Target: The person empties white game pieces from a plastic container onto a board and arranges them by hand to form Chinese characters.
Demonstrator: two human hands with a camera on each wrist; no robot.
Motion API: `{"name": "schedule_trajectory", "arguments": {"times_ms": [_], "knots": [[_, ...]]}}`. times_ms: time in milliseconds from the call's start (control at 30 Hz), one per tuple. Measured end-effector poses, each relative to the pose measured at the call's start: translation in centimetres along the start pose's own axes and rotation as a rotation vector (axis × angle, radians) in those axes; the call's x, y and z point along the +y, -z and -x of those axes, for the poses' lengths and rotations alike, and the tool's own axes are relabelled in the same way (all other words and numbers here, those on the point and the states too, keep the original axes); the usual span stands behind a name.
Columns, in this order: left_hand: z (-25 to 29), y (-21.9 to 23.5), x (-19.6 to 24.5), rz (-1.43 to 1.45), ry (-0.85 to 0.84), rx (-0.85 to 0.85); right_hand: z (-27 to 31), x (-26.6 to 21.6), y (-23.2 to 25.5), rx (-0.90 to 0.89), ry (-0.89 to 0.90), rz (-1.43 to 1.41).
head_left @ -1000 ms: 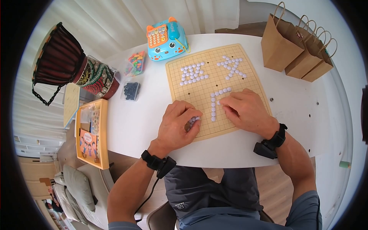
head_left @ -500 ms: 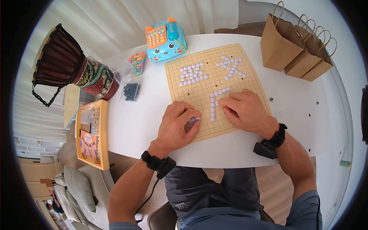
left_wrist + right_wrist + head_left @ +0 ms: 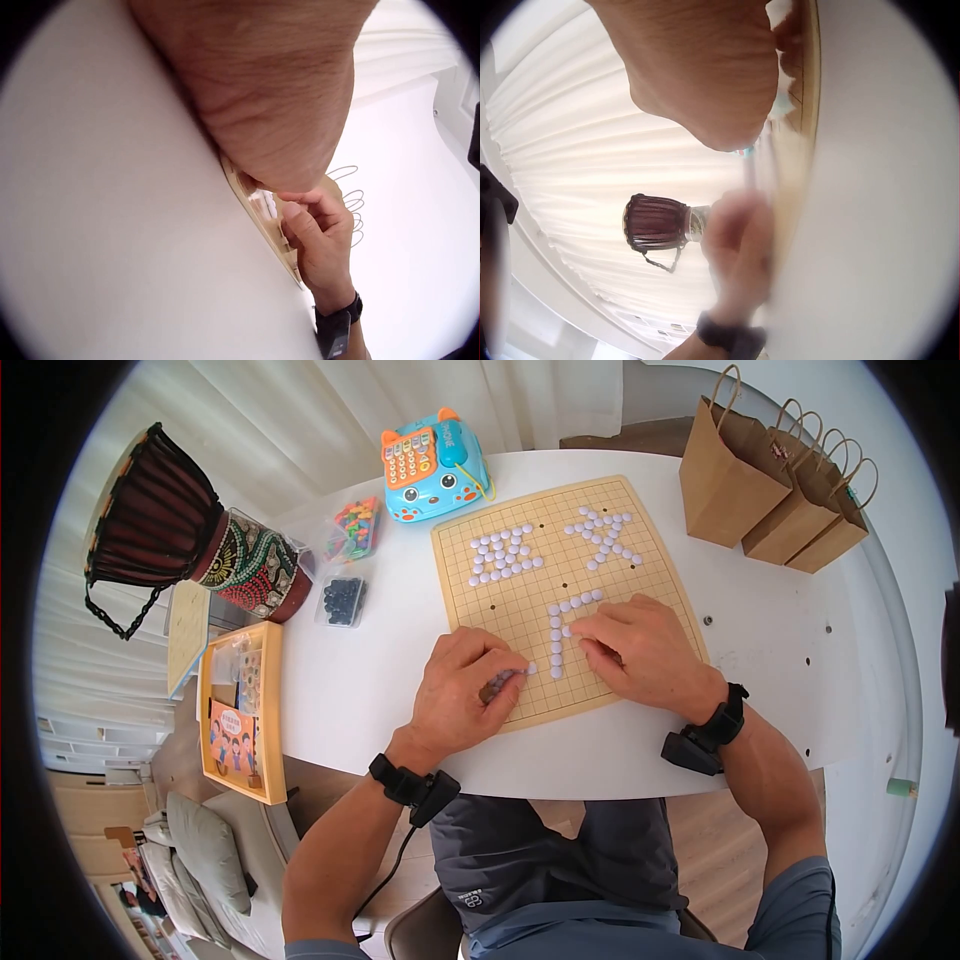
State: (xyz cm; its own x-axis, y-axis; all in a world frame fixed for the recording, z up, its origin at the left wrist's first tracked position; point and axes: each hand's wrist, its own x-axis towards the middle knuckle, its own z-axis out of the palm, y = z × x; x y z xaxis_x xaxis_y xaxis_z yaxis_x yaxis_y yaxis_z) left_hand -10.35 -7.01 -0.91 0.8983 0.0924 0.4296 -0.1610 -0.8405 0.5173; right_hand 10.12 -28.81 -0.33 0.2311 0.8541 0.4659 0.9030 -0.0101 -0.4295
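Observation:
White game pieces form two patterns at the far side of a gridded wooden go board (image 3: 520, 610), and a bent line of white pieces (image 3: 556, 645) lies nearer. My left hand (image 3: 465, 688) rests at the board's near left, fingers curled round several white pieces; one white piece (image 3: 531, 668) shows at its fingertips. Just right of the bent line, my right hand (image 3: 645, 645) holds its curled fingertips at another white piece (image 3: 568, 631) on the grid. The left wrist view shows this right hand (image 3: 322, 232) with thumb and index finger close together.
Behind the board stands a blue toy phone (image 3: 437, 470). Left of it are a box of colored pieces (image 3: 355, 525) and a box of black pieces (image 3: 342, 600), beside a drum (image 3: 200, 530). Brown paper bags (image 3: 735, 480) stand at the back right; a wooden tray (image 3: 240, 710) lies left.
A white piece now sticks out farther from my left hand's fingertips toward the bent line. My right hand stays almost still at its piece beside the line.

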Motion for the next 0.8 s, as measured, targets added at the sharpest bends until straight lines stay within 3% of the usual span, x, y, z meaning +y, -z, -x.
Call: {"name": "schedule_trajectory", "arguments": {"times_ms": [200, 300, 533, 800], "knots": [[-0.3, 0.2, 0.4, 0.003, -0.012, -0.015, -0.1, -0.7, -0.4, -0.017, 0.158, -0.064], [-0.3, 0.1, 0.6, -0.007, -0.002, -0.012, 0.0, -1.2, -0.6, -0.085, 0.158, -0.052], [-0.2, 0.4, 0.2, 0.027, -0.046, -0.05, 0.0, -1.5, -0.7, -0.06, 0.184, -0.034], [-0.3, 0.4, 0.4, 0.083, -0.011, -0.026, 0.1, -2.8, -1.3, -0.186, 0.331, 0.027]]}}
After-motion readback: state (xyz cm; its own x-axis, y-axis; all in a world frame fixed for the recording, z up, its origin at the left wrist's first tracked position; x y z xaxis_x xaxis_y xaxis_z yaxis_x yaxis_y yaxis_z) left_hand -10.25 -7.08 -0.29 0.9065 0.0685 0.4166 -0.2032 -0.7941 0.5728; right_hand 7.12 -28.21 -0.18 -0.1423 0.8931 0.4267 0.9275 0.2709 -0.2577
